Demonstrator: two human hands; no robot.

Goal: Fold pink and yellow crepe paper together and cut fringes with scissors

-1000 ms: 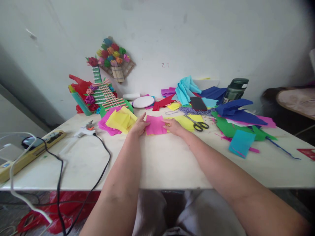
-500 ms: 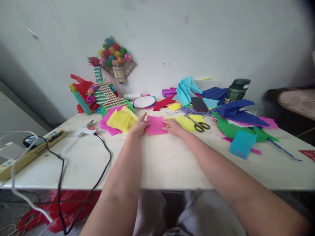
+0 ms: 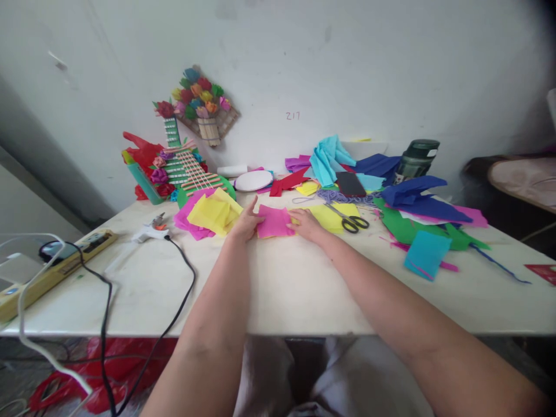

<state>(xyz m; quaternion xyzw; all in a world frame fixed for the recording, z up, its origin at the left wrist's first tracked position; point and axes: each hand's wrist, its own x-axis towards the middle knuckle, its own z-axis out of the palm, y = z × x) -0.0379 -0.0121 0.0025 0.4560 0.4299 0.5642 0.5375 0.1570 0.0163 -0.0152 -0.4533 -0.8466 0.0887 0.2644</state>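
Touches the side edges of a pink paper square [image 3: 274, 222], flat on the surface [image 3: 304, 284], with left hand [image 3: 245, 224] and right hand [image 3: 307, 225]; cannot tell either grip as parted or pinched. Has room stretching to the near edge, scissors [image 3: 344, 217] just right, yellow sheets [image 3: 212, 213] left. Faces a pale wall [image 3: 269, 58].

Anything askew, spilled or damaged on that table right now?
Nothing looks spilled or damaged, but the black cord from the glue gun droops over the table edge, a possible snag, and the purple string lies tangled behind the scissors. The pink sheet between left hand and right hand looks flat.
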